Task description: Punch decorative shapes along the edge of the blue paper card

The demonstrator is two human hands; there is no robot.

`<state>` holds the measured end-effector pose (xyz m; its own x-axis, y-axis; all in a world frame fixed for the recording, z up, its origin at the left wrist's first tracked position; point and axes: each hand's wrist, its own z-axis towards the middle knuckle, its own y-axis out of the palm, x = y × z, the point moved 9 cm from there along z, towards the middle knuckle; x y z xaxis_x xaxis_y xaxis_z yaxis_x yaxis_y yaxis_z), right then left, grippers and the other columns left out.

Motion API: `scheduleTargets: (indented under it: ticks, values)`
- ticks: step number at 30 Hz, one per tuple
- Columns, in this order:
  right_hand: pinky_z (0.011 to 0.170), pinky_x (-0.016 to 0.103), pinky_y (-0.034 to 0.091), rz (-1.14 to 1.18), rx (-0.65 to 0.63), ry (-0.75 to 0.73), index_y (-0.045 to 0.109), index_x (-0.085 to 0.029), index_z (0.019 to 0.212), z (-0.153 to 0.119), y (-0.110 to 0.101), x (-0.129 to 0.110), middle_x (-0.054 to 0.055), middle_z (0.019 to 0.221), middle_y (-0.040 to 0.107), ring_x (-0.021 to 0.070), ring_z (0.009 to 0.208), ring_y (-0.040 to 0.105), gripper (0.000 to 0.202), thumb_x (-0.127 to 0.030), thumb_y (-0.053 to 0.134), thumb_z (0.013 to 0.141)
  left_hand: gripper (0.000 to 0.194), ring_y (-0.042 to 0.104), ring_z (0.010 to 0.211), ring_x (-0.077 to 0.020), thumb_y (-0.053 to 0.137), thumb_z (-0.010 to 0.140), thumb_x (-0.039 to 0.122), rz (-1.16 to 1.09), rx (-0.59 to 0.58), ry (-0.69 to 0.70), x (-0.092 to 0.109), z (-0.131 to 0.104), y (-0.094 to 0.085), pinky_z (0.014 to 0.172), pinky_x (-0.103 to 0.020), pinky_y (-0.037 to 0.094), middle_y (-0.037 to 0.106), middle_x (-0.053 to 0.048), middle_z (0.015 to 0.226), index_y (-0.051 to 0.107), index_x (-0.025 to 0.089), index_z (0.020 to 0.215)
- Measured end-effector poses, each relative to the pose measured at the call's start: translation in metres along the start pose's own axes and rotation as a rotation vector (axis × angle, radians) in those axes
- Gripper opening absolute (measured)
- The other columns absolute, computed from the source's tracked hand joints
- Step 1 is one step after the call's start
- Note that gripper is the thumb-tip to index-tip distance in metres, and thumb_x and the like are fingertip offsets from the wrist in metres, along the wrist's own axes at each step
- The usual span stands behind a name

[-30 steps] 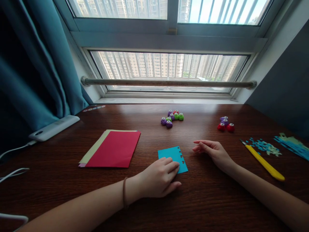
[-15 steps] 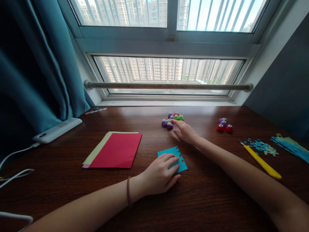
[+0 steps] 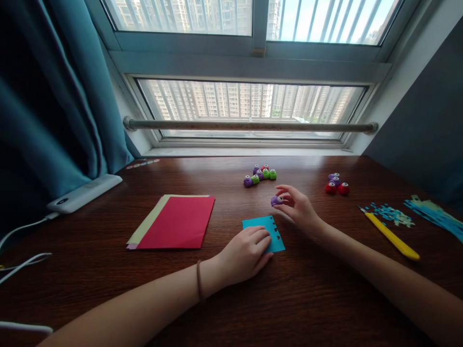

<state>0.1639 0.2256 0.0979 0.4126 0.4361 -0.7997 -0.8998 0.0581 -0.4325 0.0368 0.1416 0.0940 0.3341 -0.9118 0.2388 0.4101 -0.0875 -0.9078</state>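
My right hand (image 3: pixel 294 206) pinches a small purple craft punch (image 3: pixel 276 201) with a white top, just beyond the blue paper. My left hand (image 3: pixel 249 250) lies flat with its fingers outstretched on the blue paper (image 3: pixel 256 222), covering its left and middle part. Several small cut-outs line the right edge of this sheet. Farther back, a group of purple, green and red punches (image 3: pixel 265 173) stands close together. Another group of purple and red punches (image 3: pixel 332 187) sits to the right.
Stacked red paper (image 3: pixel 177 221) lies at left. A yellow-handled craft knife (image 3: pixel 392 236) rests at right, beside blue and pale punched bits (image 3: pixel 390 215) and blue paper strips (image 3: pixel 434 219). A white power bank (image 3: pixel 85 193) with a cable is by the curtain (image 3: pixel 72 96).
My right hand has taken a purple punch from the back group and drawn it nearer, to the right. My left hand stays on the blue paper. The view has shifted slightly.
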Motion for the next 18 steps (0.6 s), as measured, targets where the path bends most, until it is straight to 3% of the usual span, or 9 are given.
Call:
scheduleTargets:
  ticks: [3,7,18]
  values:
    - [0.088,0.033,0.049,0.309,-0.025,0.219,0.049,-0.018,0.108,-0.042,-0.005,0.0,0.005,0.095,0.058,0.0182,0.092,0.06,0.043,-0.025,0.07,0.071,0.032,0.049,0.109,-0.0227,0.057,0.083,0.031,-0.127,-0.013,-0.095,-0.014,0.001,0.004,0.096,-0.037,0.043,0.054,-0.01,0.117,0.054,0.015,0.111]
    - [0.092,0.033,0.046,0.424,-0.05,0.304,0.053,-0.018,0.101,-0.076,-0.003,-0.005,0.007,0.104,0.06,0.0201,0.101,0.057,0.037,-0.025,0.071,0.069,0.035,0.051,0.109,-0.021,0.064,0.079,0.032,-0.232,0.0,-0.174,-0.029,0.002,0.007,0.094,-0.036,0.044,0.055,-0.006,0.119,0.057,0.02,0.111]
    - [0.086,0.032,0.05,0.202,-0.051,0.302,0.052,-0.018,0.1,-0.086,-0.008,0.0,0.007,0.098,0.059,0.0195,0.093,0.059,0.028,-0.025,0.064,0.076,0.027,0.055,0.102,-0.0205,0.052,0.087,0.032,-0.031,0.064,-0.04,-0.013,0.001,0.0,0.09,-0.037,0.048,0.061,-0.006,0.108,0.057,0.018,0.11]
